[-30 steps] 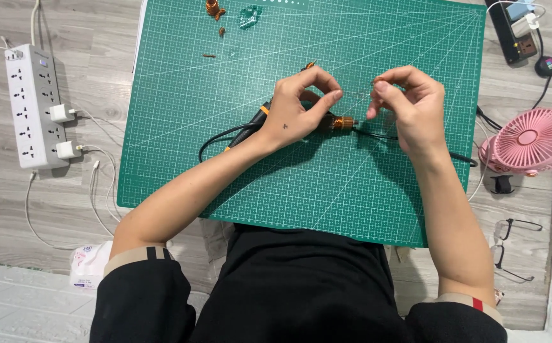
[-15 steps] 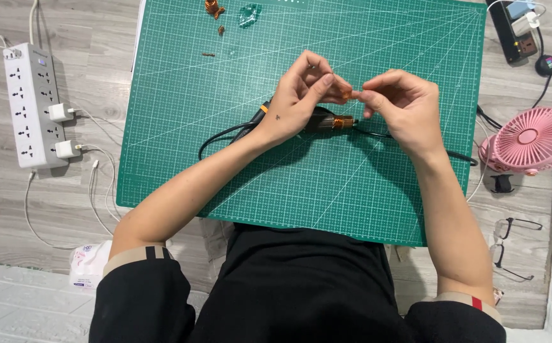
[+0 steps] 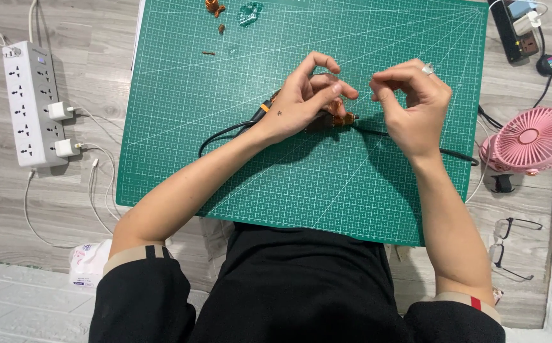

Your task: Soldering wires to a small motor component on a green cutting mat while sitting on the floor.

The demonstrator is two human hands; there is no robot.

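A small copper-coloured coil piece [image 3: 346, 118] lies near the middle of the green cutting mat [image 3: 238, 165], joined to a black cable [image 3: 225, 132] that runs out from under the left hand on one side and off toward the mat's right edge on the other. The left hand [image 3: 301, 101] rests over this piece, palm down, its thumb and fingers curled loosely above it; whether they actually pinch it cannot be told, since the hand hides the contact. An orange band on the cable shows just beside the left wrist. The right hand [image 3: 412, 105] hovers just to the right of the coil, fingers bent and fingertips drawn toward the thumb in a pinch; anything held between them is too fine to make out. A ring shows on one of its fingers.

At the top edge of the mat lie a few copper scraps [image 3: 212, 7] and a small clear piece [image 3: 249, 13]. On the wooden worktop [image 3: 79, 203] to the left sits a white power strip [image 3: 29, 101] with two white plugs in it. To the right stand a pink fan [image 3: 533, 141] and, lower down, a pair of glasses [image 3: 511, 248].
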